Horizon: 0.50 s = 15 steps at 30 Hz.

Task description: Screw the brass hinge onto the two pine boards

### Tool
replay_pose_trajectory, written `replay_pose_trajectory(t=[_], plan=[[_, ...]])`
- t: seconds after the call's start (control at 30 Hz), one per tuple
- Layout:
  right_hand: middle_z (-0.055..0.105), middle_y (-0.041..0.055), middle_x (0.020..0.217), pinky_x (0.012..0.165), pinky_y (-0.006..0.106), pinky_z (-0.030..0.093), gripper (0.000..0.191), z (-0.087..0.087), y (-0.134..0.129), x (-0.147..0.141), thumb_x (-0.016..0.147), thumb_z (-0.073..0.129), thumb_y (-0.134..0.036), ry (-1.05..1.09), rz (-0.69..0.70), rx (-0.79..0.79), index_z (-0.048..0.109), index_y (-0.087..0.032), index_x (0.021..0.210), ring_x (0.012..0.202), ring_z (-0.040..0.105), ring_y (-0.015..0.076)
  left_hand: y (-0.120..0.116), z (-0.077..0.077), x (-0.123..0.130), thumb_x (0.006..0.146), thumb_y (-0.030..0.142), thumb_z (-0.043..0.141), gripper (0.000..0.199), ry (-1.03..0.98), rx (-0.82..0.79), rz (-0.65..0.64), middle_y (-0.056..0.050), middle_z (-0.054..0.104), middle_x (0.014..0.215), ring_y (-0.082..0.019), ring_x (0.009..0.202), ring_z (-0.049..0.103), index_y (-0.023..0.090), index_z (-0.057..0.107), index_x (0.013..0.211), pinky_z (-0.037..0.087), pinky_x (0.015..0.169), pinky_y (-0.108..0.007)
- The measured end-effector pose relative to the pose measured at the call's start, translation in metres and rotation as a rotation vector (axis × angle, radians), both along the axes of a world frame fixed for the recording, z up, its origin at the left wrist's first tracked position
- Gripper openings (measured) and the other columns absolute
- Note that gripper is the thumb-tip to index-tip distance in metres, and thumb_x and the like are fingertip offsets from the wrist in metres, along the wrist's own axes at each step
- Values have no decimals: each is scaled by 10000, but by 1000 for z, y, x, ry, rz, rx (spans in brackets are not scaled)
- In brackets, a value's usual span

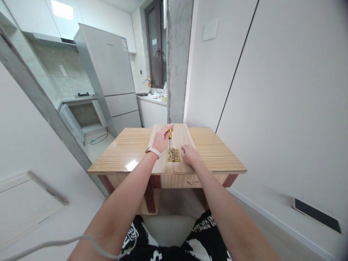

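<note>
A brass hinge (173, 155) lies across the seam between two pale wooden boards (183, 136) on the desk. My left hand (162, 139), with a pale watch band at the wrist, is closed on the yellow and black handle of a screwdriver (170, 134). The shaft points down to the hinge's left leaf; whether its tip sits in a screw is too small to tell. Just right of the hinge, my right hand (190, 155) rests on the right board with its fingers curled in. What it holds, if anything, is hidden.
The striped wooden desk (217, 150) has a drawer below its front edge. Behind it stand a grey pillar (178, 65) and a fridge (108, 72). A white cable (54, 242) crosses the lower left. A dark flat device (317, 214) is at the right.
</note>
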State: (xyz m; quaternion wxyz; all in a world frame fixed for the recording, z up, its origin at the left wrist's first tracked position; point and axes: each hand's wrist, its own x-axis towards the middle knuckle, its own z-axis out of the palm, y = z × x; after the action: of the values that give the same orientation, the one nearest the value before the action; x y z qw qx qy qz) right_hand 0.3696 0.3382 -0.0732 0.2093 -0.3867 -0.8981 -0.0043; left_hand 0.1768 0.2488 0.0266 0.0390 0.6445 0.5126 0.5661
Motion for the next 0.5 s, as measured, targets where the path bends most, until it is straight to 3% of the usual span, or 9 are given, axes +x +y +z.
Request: replay_pose_trajectory(t=[0.17, 0.37, 0.5], plan=[[657, 121, 1257, 1076, 305, 345, 342, 0, 0, 0, 1018, 430, -277, 1, 5, 13, 682, -198, 1236, 1208, 541, 217, 0, 1, -1, 958, 192, 586, 412, -15, -36, 26, -99, 699, 1291, -187, 1011, 710, 235, 666, 1359, 611, 880, -328], [653, 113, 1283, 1082, 301, 345, 349, 2, -1, 0, 1018, 434, -289, -8, -9, -14, 682, -209, 1251, 1214, 538, 218, -1, 1, 2, 997, 159, 483, 458, 68, 7, 8, -87, 638, 1423, -208, 1295, 611, 223, 600, 1435, 488, 1135, -382], [650, 110, 1297, 1084, 301, 343, 353, 3, -2, 0, 1027, 425, -309, -11, -22, -27, 681, -214, 1252, 1221, 535, 217, 1, -1, 3, 995, 141, 479, 441, 3, -16, 25, -89, 696, 1330, -196, 1199, 672, 211, 611, 1410, 524, 1089, -368]])
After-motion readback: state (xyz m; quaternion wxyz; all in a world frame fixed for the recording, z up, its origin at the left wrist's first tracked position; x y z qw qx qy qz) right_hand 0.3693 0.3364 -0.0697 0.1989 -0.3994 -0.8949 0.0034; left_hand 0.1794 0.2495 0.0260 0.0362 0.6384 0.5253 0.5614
